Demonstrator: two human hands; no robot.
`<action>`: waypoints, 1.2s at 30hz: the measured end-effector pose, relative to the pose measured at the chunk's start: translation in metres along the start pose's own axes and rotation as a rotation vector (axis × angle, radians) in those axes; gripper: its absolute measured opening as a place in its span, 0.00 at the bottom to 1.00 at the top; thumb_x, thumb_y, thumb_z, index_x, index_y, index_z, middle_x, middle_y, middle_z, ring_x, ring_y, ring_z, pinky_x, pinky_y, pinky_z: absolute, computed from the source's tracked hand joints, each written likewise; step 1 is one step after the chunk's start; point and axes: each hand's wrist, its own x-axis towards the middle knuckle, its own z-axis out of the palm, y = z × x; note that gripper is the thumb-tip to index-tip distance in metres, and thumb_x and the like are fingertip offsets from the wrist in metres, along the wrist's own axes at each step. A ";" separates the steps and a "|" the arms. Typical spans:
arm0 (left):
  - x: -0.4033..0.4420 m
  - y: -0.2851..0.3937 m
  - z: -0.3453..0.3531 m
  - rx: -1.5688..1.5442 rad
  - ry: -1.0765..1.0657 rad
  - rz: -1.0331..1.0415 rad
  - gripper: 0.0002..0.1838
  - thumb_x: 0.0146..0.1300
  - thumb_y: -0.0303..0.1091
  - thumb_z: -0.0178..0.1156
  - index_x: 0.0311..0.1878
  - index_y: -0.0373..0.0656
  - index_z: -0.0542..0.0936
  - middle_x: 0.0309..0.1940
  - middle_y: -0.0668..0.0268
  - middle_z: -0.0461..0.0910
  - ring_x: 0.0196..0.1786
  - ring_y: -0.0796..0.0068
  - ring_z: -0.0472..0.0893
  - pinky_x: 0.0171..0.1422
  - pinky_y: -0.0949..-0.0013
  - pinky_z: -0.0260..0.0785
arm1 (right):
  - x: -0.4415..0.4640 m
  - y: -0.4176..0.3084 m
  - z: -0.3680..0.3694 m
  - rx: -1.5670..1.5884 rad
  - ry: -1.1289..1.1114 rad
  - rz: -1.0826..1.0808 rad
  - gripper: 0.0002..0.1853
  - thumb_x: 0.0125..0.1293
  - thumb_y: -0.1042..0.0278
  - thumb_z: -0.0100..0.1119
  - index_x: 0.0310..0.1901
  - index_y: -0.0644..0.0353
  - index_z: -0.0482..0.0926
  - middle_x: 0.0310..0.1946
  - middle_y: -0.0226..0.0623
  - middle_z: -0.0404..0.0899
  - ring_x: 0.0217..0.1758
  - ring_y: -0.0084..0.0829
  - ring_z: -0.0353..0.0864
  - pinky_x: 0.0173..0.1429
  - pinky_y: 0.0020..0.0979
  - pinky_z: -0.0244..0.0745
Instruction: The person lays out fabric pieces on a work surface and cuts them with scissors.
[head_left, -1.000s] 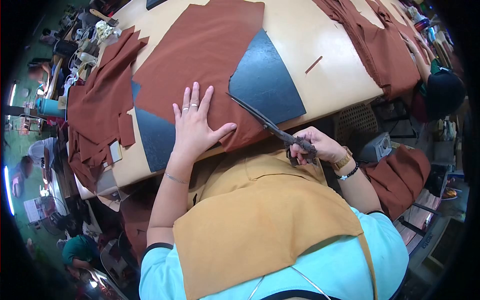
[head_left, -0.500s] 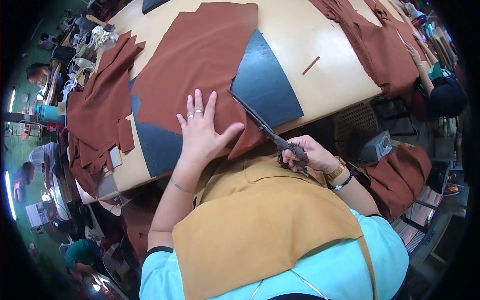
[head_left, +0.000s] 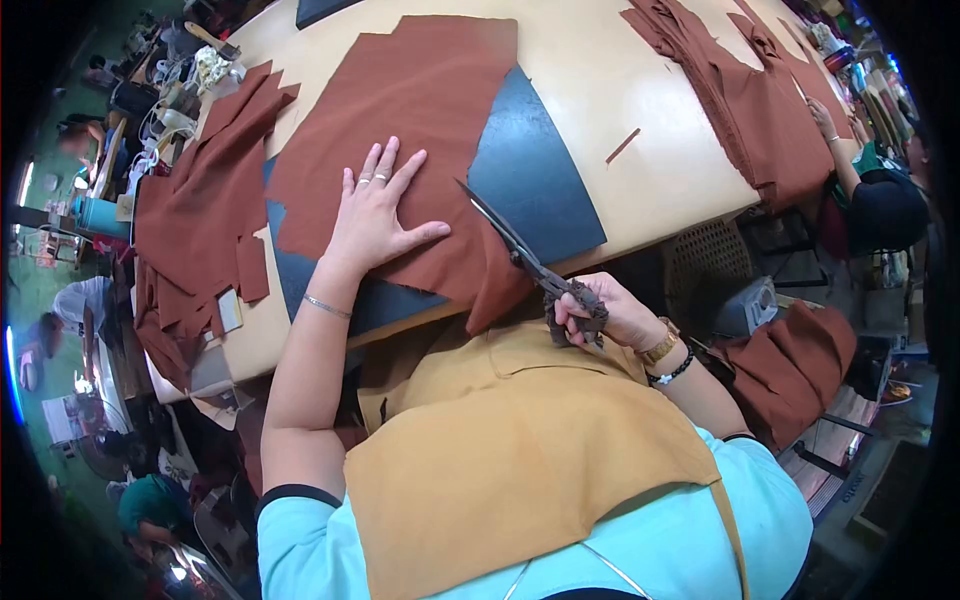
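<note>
A large reddish-brown piece of leather or cloth (head_left: 420, 90) lies over a dark blue board (head_left: 540, 170) on the table, its near corner hanging past the edge. My left hand (head_left: 380, 215) rests flat on the brown piece, fingers spread. In my right hand (head_left: 605, 305) is a pair of dark scissors (head_left: 520, 245), its handles wrapped in dark material. The blades point up and left, lying along the right edge of the brown piece over the board. Whether the blades are slightly parted is hard to see.
More brown pieces (head_left: 200, 230) are heaped at the table's left side, others (head_left: 720, 90) at the far right near a co-worker's hand (head_left: 822, 118). A thin brown strip (head_left: 622, 146) lies on the pale table (head_left: 660, 200). Brown material (head_left: 790, 370) is draped low at right.
My left hand has slid up and left across the brown piece, which has shifted slightly downward. My right hand with the scissors has moved slightly left.
</note>
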 end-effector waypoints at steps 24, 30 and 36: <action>-0.028 0.055 0.008 0.036 0.007 -0.275 0.55 0.47 0.75 0.59 0.75 0.56 0.56 0.76 0.53 0.46 0.78 0.51 0.45 0.73 0.32 0.38 | 0.000 -0.007 0.014 -0.016 0.057 -0.006 0.16 0.66 0.53 0.62 0.33 0.60 0.78 0.25 0.28 0.78 0.23 0.17 0.77 0.27 0.20 0.71; -0.034 0.067 0.012 -0.003 0.036 -0.355 0.55 0.48 0.77 0.56 0.74 0.53 0.57 0.75 0.48 0.46 0.77 0.44 0.44 0.71 0.27 0.36 | -0.004 0.002 0.016 0.039 0.097 -0.045 0.14 0.68 0.56 0.60 0.34 0.59 0.78 0.24 0.27 0.78 0.23 0.17 0.77 0.29 0.20 0.74; -0.008 0.029 -0.005 -0.078 -0.029 -0.224 0.50 0.52 0.74 0.55 0.74 0.56 0.57 0.76 0.50 0.45 0.78 0.46 0.42 0.72 0.29 0.36 | -0.009 0.002 0.016 0.054 0.108 -0.037 0.13 0.68 0.60 0.59 0.32 0.62 0.78 0.22 0.30 0.77 0.22 0.19 0.78 0.30 0.22 0.76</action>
